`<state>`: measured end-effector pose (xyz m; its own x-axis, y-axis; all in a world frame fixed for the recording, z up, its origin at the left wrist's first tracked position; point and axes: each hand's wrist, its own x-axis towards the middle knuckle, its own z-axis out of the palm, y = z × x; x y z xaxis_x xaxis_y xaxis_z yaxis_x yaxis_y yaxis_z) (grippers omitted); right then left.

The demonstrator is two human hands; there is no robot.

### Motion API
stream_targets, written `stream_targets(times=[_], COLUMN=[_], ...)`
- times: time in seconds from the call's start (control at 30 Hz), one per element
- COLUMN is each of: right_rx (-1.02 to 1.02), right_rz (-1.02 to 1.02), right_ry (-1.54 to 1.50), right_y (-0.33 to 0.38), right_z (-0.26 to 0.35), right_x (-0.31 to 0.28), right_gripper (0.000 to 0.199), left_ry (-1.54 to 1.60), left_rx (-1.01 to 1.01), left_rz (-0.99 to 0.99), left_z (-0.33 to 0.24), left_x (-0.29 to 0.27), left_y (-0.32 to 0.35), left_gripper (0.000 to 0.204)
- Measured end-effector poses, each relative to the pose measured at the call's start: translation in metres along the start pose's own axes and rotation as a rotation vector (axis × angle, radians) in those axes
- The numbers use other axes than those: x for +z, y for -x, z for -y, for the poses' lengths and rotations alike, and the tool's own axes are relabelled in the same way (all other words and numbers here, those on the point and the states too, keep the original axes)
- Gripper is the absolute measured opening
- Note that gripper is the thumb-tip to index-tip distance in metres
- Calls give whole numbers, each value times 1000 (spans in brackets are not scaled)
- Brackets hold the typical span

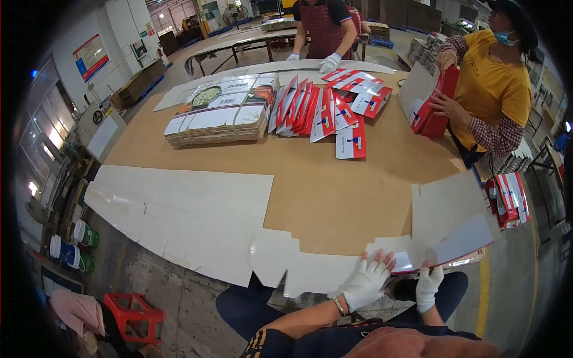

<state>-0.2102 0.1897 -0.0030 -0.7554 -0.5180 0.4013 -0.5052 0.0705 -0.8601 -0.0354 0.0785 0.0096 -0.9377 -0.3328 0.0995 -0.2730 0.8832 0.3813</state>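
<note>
Both of my hands wear white gloves at the near right edge of the table. My left hand lies with its fingers stretched out on the white cardboard by the fold of a cardboard piece. Its wrist has a band on it. My right hand is closed on the near edge of that folded cardboard piece, which is greyish white inside with a red edge. One panel of it stands up from the table on the right. The fingers beneath the edge are partly hidden.
White cardboard sheets cover the near left of the brown table. A strapped stack of printed cartons and several red-and-white folded boxes lie farther back. One co-worker handles red boxes; another stands opposite. A red stool is lower left.
</note>
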Motion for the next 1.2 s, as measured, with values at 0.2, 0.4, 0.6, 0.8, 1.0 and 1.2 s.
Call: stream_targets(times=[0.2,0.4,0.6,0.8,1.0,1.2], right_rx=[-589,-737,-706,-642,-509,-735], right_rz=[350,614,658,683,562,960], right_ry=[418,630,664,551,332,769], right_y=[-17,-29,-39,-44,-42,-23], right_z=[-9,-6,-19,-30,-28,46], right_x=[29,19,2,2,0,37], right_gripper=[52,47,50,56,71,73], left_ry=[50,-271,-87,199,-92,-209], left_rx=[35,-153,-44,-47,-425,-294], left_rz=[42,199,-232,-392,-306,-232], left_z=[-8,43,99,118,100,87], left_x=[-13,-18,-46,-45,-40,-28], left_y=[-4,98,148,126,97,81], left_gripper=[89,87,37,11,20,69])
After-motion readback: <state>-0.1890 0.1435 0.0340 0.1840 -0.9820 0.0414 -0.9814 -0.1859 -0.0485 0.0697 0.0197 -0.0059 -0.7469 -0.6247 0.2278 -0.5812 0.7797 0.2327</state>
